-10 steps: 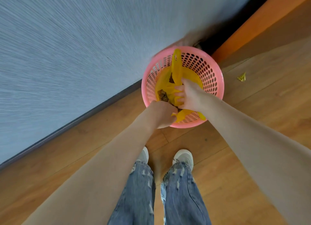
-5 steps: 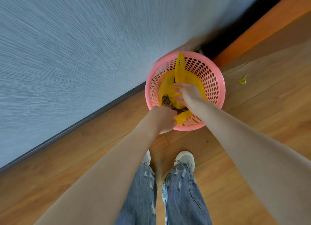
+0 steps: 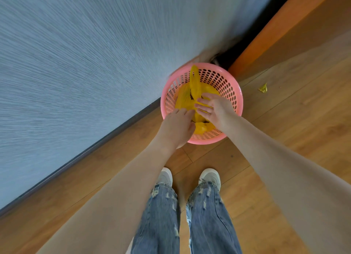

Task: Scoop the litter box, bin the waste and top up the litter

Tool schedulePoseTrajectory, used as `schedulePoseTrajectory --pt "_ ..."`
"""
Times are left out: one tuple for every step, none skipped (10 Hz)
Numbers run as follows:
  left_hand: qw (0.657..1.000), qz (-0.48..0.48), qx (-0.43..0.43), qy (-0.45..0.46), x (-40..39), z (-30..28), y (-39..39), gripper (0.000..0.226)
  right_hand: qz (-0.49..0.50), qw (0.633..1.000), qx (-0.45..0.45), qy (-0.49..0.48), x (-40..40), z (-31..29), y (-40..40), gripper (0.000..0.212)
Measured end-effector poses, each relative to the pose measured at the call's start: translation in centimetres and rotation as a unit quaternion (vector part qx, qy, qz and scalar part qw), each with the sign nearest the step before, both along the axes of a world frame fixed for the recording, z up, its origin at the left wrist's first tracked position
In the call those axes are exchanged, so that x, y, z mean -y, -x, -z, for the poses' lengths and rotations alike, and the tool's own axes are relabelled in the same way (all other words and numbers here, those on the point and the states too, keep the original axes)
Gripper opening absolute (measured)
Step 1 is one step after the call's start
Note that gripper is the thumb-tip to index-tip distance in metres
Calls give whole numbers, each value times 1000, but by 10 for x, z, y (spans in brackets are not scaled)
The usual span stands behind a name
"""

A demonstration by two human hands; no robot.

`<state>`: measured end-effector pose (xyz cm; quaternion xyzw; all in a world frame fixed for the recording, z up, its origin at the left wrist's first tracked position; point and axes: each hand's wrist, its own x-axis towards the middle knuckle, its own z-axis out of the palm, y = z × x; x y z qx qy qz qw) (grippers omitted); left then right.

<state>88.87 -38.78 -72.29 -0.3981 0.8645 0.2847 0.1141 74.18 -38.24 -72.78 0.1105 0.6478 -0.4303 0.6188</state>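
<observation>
Both hands have loosened: the right hand (image 3: 214, 109) spreads released fingers over the yellow plastic waste bag (image 3: 195, 86), which sits inside the pink perforated plastic basket (image 3: 224, 82); the left hand (image 3: 177, 126) touches it, grip unclear. Binning looks nearly finished; topping up remains.

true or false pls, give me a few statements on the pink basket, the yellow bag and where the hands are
1. The pink perforated basket stands on the wooden floor against the wall. True.
2. The yellow plastic bag lies on the floor beside the basket. False: it sits inside the basket.
3. Both hands are over the basket. True: left hand and right hand reach in at the bag.
4. The right hand is a closed fist. False: its fingers are extended.
5. The floor is spotless. False: a small yellow-green scrap lies right of the basket.
</observation>
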Motion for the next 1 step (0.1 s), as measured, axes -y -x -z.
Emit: schedulePoseTrajectory --pt "999 -33 -20 23 7 -19 2 39 82 995 50 23 -9 -21 10 32"
